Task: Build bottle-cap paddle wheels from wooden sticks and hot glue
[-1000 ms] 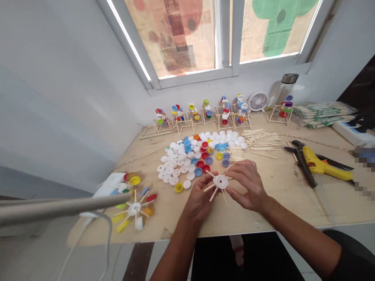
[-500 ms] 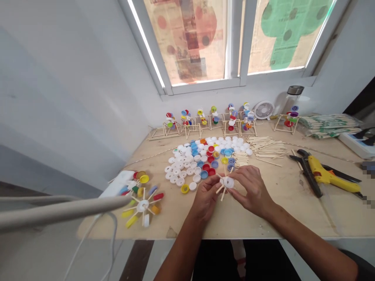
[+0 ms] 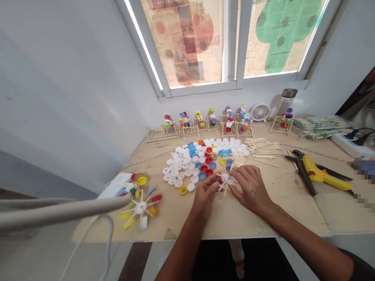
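Between my hands is a small wheel of wooden sticks (image 3: pixel 227 178), its sticks spreading from a white bottle-cap hub. My left hand (image 3: pixel 206 193) pinches it from the left, around the stick ends. With thumb and forefinger, my right hand (image 3: pixel 250 189) grips the hub's right side; its fingertips partly cover it. Just beyond lie loose bottle caps (image 3: pixel 187 164), mostly white, with some red, blue and yellow ones. A short bundle of cut sticks (image 3: pixel 238 160) lies behind my right hand. To the left rests a stick wheel with coloured caps on its spokes (image 3: pixel 141 208).
Several stick stands with cap wheels (image 3: pixel 184 121) line the wall. A yellow glue gun (image 3: pixel 322 175), a stick pile (image 3: pixel 263 148), a power strip (image 3: pixel 351 145), a small fan (image 3: pixel 260 112) and a bottle (image 3: pixel 288 101) occupy the right. A pale tube (image 3: pixel 64 212) crosses the left foreground.
The stick wheel has turned slightly between my fingers, and both hands keep their hold. The whole view has shifted a little.
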`<state>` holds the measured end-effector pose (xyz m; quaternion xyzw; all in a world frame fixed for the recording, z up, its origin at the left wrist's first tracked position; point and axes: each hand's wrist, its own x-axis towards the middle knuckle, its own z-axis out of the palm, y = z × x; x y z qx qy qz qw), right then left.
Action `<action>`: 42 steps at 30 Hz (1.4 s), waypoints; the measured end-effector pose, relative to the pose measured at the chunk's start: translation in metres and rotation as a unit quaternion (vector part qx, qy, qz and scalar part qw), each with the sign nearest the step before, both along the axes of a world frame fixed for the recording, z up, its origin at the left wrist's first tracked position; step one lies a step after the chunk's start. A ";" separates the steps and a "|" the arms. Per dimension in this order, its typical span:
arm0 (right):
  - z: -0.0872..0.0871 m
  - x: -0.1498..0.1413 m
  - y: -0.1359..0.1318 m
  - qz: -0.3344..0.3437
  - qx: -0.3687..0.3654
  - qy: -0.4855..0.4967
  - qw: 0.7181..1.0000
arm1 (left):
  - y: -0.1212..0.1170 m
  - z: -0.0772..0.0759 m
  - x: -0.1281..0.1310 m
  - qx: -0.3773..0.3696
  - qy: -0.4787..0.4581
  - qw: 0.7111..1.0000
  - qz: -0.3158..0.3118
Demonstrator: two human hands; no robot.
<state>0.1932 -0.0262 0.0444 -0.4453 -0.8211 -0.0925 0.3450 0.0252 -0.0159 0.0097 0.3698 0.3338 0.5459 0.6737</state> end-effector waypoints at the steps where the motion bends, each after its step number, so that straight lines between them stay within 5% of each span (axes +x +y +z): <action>1: 0.000 -0.001 0.000 -0.002 0.001 -0.007 1.000 | 0.000 -0.001 0.001 0.004 0.016 1.000 -0.005; 17: -0.011 -0.014 -0.002 0.017 0.021 -0.025 0.999 | 0.002 0.002 0.007 -0.027 0.084 0.994 0.064; 23: -0.008 -0.002 -0.005 0.005 -0.065 0.162 0.985 | -0.001 0.011 0.002 -0.029 0.046 0.992 0.110; 25: -0.007 -0.001 -0.006 -0.005 -0.164 0.286 0.944 | -0.005 0.017 0.002 -0.024 0.018 0.993 0.114; 28: -0.009 -0.009 -0.007 0.057 -0.347 0.434 0.829 | -0.009 0.024 0.004 -0.014 -0.020 0.995 0.099; 31: -0.015 -0.021 -0.013 0.157 -0.481 0.490 0.709 | -0.010 0.028 0.005 -0.008 -0.046 0.992 0.114; 33: -0.015 -0.027 -0.017 0.174 -0.535 0.476 0.676 | -0.010 0.029 0.004 -0.008 -0.049 0.990 0.136; 39: 0.022 0.002 -0.033 0.143 -0.527 0.381 0.746 | -0.005 0.028 -0.009 -0.034 -0.053 0.982 0.176; 42: 0.011 0.060 -0.078 0.087 -0.482 0.333 0.806 | -0.002 0.027 -0.017 -0.054 -0.070 0.979 0.184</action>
